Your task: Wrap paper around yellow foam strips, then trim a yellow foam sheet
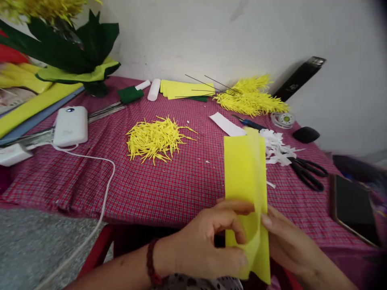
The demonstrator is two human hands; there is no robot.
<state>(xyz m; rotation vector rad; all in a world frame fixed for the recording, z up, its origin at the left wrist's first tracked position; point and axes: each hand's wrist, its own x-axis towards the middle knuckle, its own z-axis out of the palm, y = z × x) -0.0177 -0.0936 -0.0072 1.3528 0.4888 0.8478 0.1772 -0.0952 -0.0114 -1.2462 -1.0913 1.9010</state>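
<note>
A long sheet of yellow crepe paper [238, 169], layered or folded lengthwise, is held upright over the table's front edge. My left hand [205, 241] pinches a loose layer near the lower end, which bows away from the rest. On the other side, my right hand [290, 241] grips the paper's right edge, its thumb in front and the fingers mostly hidden behind. Beyond the paper lie shredded white paper [276, 147] and black-handled scissors [308, 173]. A heap of thin twisted yellow paper strips [155, 139] is left of the sheet.
Yellow fringed stems [250, 98], yellow paper pieces [187, 89] and a white roll [154, 89] lie by the wall. A white power bank [71, 125] with a trailing cable is at left, below a green-leaved flower [75, 48]. A phone [353, 207] lies at right.
</note>
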